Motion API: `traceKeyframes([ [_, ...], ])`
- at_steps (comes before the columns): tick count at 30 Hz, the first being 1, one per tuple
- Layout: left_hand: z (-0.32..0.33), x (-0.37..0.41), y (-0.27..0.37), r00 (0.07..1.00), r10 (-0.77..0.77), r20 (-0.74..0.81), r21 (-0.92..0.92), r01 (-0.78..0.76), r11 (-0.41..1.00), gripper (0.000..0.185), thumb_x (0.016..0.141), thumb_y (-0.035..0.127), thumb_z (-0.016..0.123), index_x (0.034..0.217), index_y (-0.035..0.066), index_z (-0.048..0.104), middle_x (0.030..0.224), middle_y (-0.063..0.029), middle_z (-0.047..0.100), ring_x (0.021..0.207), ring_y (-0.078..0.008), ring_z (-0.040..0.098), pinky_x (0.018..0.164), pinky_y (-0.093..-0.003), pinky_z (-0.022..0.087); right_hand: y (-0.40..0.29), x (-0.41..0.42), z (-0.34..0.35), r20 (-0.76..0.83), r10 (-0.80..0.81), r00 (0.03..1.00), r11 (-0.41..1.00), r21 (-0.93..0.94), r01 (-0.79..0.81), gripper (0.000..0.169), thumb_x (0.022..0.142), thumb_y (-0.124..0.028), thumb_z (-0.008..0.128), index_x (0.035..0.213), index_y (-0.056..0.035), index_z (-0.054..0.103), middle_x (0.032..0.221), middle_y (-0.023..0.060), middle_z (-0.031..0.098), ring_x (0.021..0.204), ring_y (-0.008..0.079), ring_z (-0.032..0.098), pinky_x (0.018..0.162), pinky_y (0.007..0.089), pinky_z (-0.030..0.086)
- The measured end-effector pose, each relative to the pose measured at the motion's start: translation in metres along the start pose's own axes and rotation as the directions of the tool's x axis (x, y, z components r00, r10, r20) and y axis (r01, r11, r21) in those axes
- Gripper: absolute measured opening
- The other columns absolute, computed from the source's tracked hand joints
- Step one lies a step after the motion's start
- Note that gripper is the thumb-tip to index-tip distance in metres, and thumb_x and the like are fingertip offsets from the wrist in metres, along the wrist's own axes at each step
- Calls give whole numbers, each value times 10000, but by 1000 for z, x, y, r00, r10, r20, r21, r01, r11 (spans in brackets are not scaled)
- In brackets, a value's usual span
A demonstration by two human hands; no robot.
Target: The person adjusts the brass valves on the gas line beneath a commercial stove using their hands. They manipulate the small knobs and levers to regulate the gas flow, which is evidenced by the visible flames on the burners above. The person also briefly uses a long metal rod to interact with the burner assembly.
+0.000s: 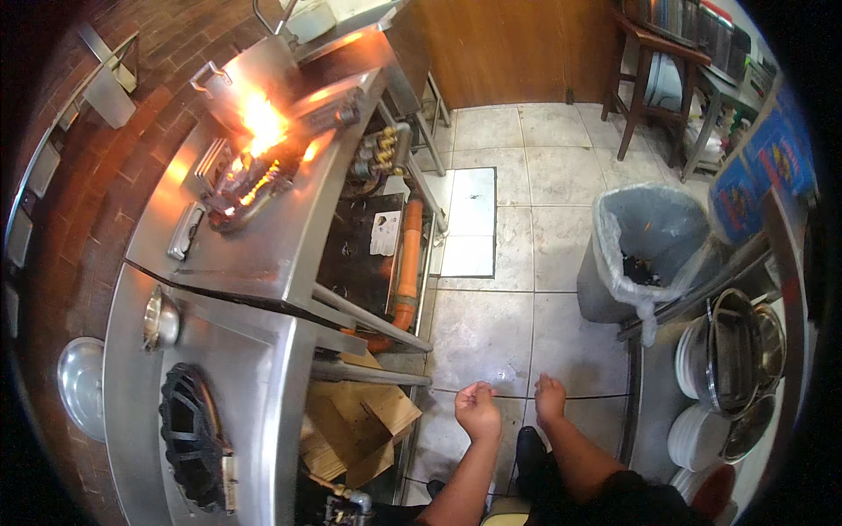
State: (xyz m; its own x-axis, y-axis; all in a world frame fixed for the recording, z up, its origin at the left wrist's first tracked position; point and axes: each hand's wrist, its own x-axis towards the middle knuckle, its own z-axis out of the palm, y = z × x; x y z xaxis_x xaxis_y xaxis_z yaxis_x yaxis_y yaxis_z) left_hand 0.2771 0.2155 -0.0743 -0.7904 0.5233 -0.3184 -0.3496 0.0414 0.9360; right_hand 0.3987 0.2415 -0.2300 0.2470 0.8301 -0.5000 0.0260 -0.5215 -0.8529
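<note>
My left hand (478,413) hangs over the white tile floor (480,335) with its fingers curled in and nothing visible in them. To its right, my right hand (551,399) is also loosely closed, and no object shows in it. Both hands are apart from the counters. Nearest my left hand is an opened cardboard box (352,421) under the steel counter. On the steel range (263,263) at the upper left, a burner (247,204) burns with tall orange flames. They rise beside a large metal pot (253,69) with a loop handle.
An unlit burner grate (191,440) and a small metal bowl (161,319) sit on the nearer counter (256,394). A lined trash bin (612,263) stands to the right. Plates (697,437) and wire strainers (733,355) fill the right shelf. An orange pipe (409,250) runs below the range.
</note>
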Motion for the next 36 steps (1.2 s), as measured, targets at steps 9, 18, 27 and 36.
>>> traceKeyframes([
  [9,29,3,291,451,625,637,344,-892,294,115,784,50,724,864,64,642,873,-80,671,818,-265,630,776,-383,475,78,-114,-102,585,-111,803,626,-587,514,169,921,-178,487,837,-93,607,651,41,572,676,188,609,618,406,491],
  [18,-19,91,415,172,-73,982,160,-976,-148,135,756,119,701,878,110,644,976,-57,660,1001,-237,605,937,-425,396,-33,-178,-145,738,172,653,280,-672,686,189,844,-242,589,921,-75,630,799,114,670,767,292,670,680,447,535],
  [27,-34,104,409,179,-66,982,165,-972,-170,81,770,153,629,830,100,637,914,-44,645,1000,-219,589,1004,-403,385,-116,-157,-173,702,477,528,196,-671,715,206,832,-185,586,993,-72,646,806,116,685,821,293,682,696,449,536],
  [36,-38,110,409,236,-166,957,207,-963,-175,87,774,184,604,821,112,615,918,-48,632,988,-216,582,1011,-400,383,-129,-120,-87,862,215,460,282,-505,816,212,881,-195,526,930,-36,657,752,114,641,644,249,646,604,388,527],
])
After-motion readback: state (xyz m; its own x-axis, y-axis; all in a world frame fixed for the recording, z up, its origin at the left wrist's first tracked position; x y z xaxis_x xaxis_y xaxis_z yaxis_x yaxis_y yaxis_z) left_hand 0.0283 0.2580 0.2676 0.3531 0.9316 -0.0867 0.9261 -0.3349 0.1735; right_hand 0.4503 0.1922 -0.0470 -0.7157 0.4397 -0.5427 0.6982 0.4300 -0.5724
